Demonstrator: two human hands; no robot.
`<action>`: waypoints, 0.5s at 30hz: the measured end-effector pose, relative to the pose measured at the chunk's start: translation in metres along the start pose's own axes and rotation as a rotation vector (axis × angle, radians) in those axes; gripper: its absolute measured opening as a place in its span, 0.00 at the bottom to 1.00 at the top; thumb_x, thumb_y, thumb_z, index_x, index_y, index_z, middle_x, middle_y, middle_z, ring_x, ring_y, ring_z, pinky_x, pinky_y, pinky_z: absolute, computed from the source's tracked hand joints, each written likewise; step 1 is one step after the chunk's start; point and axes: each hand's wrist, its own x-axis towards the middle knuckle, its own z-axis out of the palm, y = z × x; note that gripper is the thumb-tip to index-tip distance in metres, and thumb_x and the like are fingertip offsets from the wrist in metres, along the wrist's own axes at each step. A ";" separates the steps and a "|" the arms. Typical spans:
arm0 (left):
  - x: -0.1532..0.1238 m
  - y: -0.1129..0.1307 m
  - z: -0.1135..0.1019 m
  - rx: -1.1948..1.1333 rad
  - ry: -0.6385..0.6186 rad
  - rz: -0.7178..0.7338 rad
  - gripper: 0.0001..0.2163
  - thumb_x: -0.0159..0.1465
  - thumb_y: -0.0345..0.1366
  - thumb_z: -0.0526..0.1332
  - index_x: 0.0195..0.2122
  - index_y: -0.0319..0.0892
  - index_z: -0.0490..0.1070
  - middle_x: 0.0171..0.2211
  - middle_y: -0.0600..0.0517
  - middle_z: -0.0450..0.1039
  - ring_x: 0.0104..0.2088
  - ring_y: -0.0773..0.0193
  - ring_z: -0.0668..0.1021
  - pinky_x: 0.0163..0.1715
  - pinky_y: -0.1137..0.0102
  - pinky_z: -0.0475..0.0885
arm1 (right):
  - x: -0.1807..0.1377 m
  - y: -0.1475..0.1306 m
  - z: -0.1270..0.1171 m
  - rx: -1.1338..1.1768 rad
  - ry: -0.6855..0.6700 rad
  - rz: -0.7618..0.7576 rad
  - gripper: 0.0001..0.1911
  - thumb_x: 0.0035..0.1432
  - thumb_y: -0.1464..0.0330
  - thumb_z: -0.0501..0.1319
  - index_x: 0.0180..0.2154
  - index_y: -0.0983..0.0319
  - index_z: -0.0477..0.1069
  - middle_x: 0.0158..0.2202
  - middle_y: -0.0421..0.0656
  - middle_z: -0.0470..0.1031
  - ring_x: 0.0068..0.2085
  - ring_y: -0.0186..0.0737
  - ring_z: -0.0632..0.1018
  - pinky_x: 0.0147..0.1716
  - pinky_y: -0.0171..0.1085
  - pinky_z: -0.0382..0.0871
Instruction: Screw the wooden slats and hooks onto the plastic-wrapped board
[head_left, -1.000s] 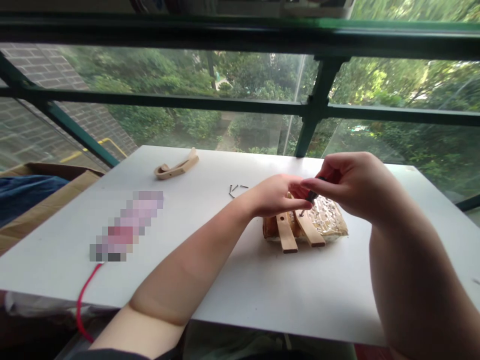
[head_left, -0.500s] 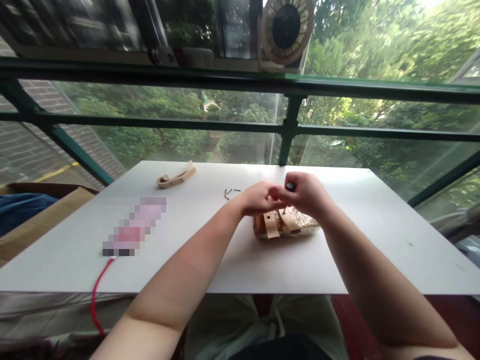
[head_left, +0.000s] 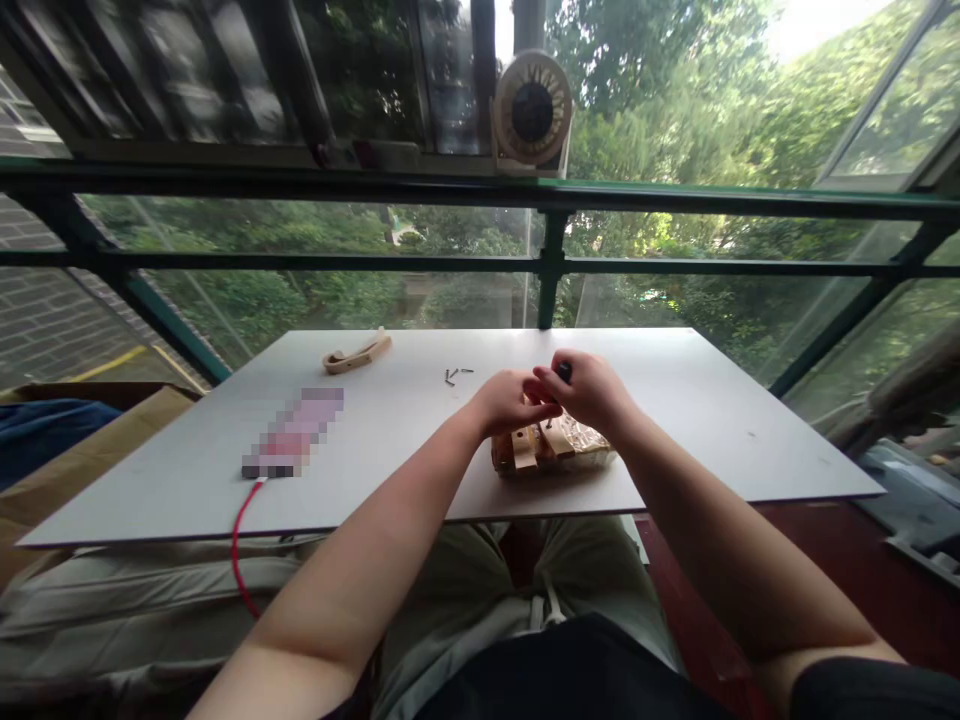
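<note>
In the head view, my right hand [head_left: 594, 385] is closed around a screwdriver [head_left: 564, 372]; its black handle end shows at the fist, and much of the rest is hidden. Below the hands, a thin metal tip or screw meets a light wooden piece [head_left: 555, 440] lying across a brown and pale, shiny-topped block [head_left: 589, 445]. My left hand [head_left: 506, 402] bends in beside the right, fingers drawn together above the wooden piece; what they grip is hidden. Another light wooden strip with a hole [head_left: 523, 450] lies on the block's left part.
Several loose screws [head_left: 451, 376] lie on the white table [head_left: 390, 470] beyond my left hand. A curved wooden piece [head_left: 356, 353] rests at the back left. A blurred-out phone-like item [head_left: 300, 425] has a red cable [head_left: 235, 540]. A cardboard box [head_left: 97, 440] stands left.
The camera view has shifted, so the table and hands sit slightly further left. Both hands stay together over the block, the right still closed on the screwdriver.
</note>
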 end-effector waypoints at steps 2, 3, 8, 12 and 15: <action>-0.005 0.003 0.004 0.023 0.098 -0.013 0.13 0.54 0.44 0.68 0.34 0.41 0.78 0.33 0.51 0.79 0.34 0.61 0.79 0.39 0.69 0.72 | -0.002 0.000 0.000 0.017 -0.016 0.022 0.16 0.64 0.59 0.58 0.46 0.63 0.71 0.44 0.45 0.75 0.42 0.39 0.77 0.43 0.44 0.74; -0.008 0.004 0.006 0.035 0.179 -0.018 0.15 0.53 0.44 0.70 0.37 0.41 0.78 0.39 0.48 0.79 0.42 0.57 0.79 0.45 0.66 0.71 | -0.001 -0.001 0.001 0.031 -0.023 0.032 0.17 0.64 0.59 0.58 0.48 0.63 0.70 0.47 0.46 0.74 0.44 0.40 0.77 0.44 0.45 0.74; -0.038 0.007 0.024 0.043 0.581 -0.117 0.10 0.60 0.41 0.65 0.39 0.41 0.75 0.54 0.45 0.70 0.59 0.53 0.68 0.64 0.58 0.58 | -0.003 -0.005 0.002 0.131 -0.066 0.064 0.18 0.64 0.61 0.59 0.51 0.63 0.69 0.51 0.47 0.72 0.48 0.44 0.76 0.47 0.48 0.74; -0.063 -0.009 0.050 -0.022 0.775 -0.273 0.13 0.65 0.41 0.61 0.47 0.39 0.71 0.53 0.44 0.69 0.54 0.55 0.71 0.57 0.54 0.67 | -0.009 -0.008 0.004 0.231 -0.148 0.028 0.18 0.64 0.61 0.59 0.52 0.63 0.68 0.51 0.47 0.73 0.47 0.42 0.77 0.45 0.47 0.75; -0.069 -0.031 0.064 -0.112 0.766 -0.347 0.17 0.67 0.41 0.59 0.53 0.38 0.68 0.51 0.45 0.70 0.49 0.58 0.75 0.48 0.57 0.74 | -0.008 -0.004 0.004 0.292 -0.179 0.028 0.19 0.64 0.61 0.59 0.52 0.63 0.68 0.51 0.47 0.72 0.47 0.42 0.77 0.45 0.47 0.75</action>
